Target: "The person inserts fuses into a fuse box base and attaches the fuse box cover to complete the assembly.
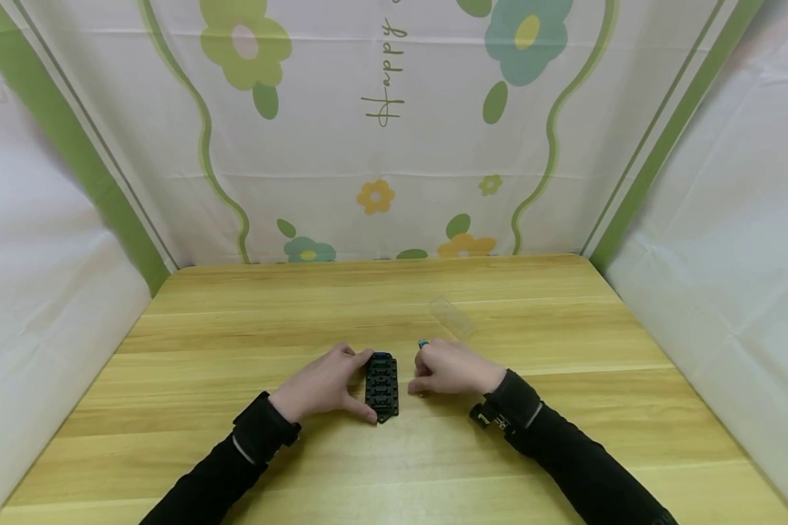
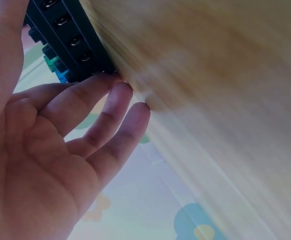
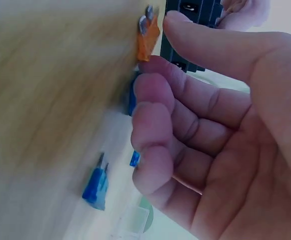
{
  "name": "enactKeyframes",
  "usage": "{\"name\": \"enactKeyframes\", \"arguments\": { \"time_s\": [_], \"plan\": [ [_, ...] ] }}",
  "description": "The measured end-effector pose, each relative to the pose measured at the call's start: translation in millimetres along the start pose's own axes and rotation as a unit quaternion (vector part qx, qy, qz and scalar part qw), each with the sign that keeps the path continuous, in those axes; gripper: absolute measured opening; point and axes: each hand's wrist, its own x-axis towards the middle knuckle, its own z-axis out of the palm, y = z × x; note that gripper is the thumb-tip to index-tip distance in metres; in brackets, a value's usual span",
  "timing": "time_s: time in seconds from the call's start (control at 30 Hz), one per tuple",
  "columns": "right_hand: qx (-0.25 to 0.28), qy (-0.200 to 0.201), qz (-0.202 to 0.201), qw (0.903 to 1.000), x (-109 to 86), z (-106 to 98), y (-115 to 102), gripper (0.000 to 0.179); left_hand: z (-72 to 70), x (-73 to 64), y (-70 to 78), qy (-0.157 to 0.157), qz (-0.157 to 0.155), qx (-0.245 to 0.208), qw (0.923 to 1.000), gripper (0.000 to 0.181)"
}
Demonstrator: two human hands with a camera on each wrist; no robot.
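A black fuse box [image 1: 382, 390] lies lengthwise on the table, with a green fuse [image 2: 50, 62] and a blue fuse [image 2: 62, 75] at its far end. My left hand [image 1: 325, 383] steadies the box along its left side, thumb at the near end, index finger at the far corner. Just right of the box is my right hand [image 1: 449, 368], fingers bent and tips at the tabletop. An orange blade fuse [image 3: 148, 40] sits by its index fingertip, with a gap between thumb and fuse. Beyond the curled fingers lies a blue blade fuse [image 3: 95, 187]; other blue pieces are partly hidden behind them.
A clear plastic cover [image 1: 451, 317] lies on the wooden table [image 1: 236, 328] beyond my right hand. A printed fabric sheet [image 1: 381, 153] rises behind the far table edge, and white fabric [image 1: 729, 255] flanks the sides.
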Motion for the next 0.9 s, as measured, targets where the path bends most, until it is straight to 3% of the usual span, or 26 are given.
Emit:
{"name": "enactKeyframes", "arguments": {
  "time_s": [0.33,0.9],
  "plan": [
    [0.028,-0.025,-0.018,0.9991,-4.2,-6.8,3.8,0.012,0.0,0.2,0.5,0.000,-0.002,0.001,1.0000,0.112],
    [0.013,-0.048,-0.022,0.9985,-1.3,-3.3,1.7,0.012,-0.1,-0.8,0.9,0.006,0.003,0.005,1.0000,0.111]
  ]
}}
